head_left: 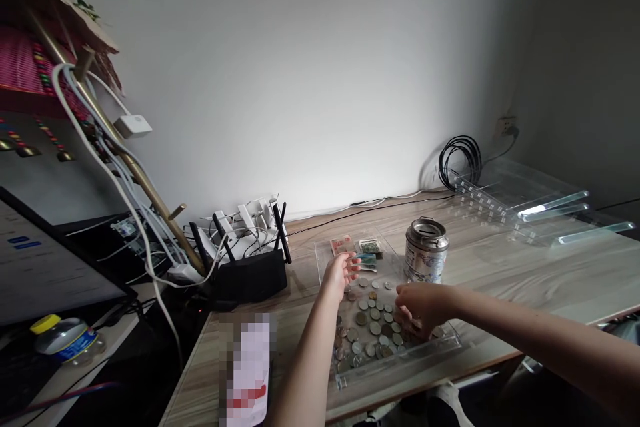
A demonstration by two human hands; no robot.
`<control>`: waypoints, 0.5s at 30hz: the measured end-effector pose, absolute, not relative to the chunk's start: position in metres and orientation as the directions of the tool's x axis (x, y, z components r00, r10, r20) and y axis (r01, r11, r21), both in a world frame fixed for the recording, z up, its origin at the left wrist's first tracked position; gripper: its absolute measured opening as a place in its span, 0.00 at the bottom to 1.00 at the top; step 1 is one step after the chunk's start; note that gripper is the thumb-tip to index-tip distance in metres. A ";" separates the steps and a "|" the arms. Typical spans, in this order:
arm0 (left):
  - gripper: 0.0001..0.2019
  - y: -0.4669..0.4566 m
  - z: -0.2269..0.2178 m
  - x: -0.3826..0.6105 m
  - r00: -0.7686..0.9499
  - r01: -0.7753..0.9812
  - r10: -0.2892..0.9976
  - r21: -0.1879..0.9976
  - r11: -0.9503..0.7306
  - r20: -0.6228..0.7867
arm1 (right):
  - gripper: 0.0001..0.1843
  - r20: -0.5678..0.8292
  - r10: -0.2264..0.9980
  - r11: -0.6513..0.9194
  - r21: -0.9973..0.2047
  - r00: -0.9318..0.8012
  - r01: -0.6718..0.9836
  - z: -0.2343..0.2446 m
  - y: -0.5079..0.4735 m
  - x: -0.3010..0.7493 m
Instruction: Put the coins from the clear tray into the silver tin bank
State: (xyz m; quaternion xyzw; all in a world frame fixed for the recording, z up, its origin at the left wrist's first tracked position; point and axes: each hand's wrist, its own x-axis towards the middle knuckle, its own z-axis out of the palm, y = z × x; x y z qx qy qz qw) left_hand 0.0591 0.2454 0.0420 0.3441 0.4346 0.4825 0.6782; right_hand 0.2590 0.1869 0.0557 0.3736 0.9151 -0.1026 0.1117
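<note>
A clear acrylic tray (pixel 387 372) lies on the wooden table with many loose coins (pixel 375 327) spread over its near half. At its far end are a reddish banknote (pixel 341 244), a greenish banknote (pixel 371 249) and a blue-green banknote (pixel 367 260). My left hand (pixel 342 272) hovers at the tray's left side, beside the blue-green note, fingers apart and holding nothing visible. Over the coins at the right, my right hand (pixel 421 310) has its fingers curled downward; whatever they grip is hidden. A round metal tin (pixel 427 252) with a slotted lid stands just beyond it.
To the left sit a black router (pixel 253 278), tangled white cables and a pixelated phone-like object (pixel 250 367). Clear acrylic panels (pixel 530 203) and a coiled black cable (pixel 460 160) are at the back right. A bottle (pixel 67 340) and a screen (pixel 45 260) are far left.
</note>
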 end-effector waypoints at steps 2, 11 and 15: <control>0.10 0.246 0.041 0.059 0.163 -0.341 0.953 0.892 0.296 -0.254 | 0.09 -0.189 0.683 0.700 -0.107 -0.705 0.706 0.052 0.181 0.261; 0.09 0.245 0.042 0.060 0.162 -0.300 0.951 0.905 0.302 -0.264 | 0.07 -0.197 0.638 0.721 -0.186 -0.744 0.667 0.053 0.171 0.268; 0.09 0.246 0.041 0.061 0.160 -0.275 0.952 0.914 0.298 -0.262 | 0.08 -0.238 0.632 0.712 -0.198 -0.738 0.673 0.056 0.168 0.268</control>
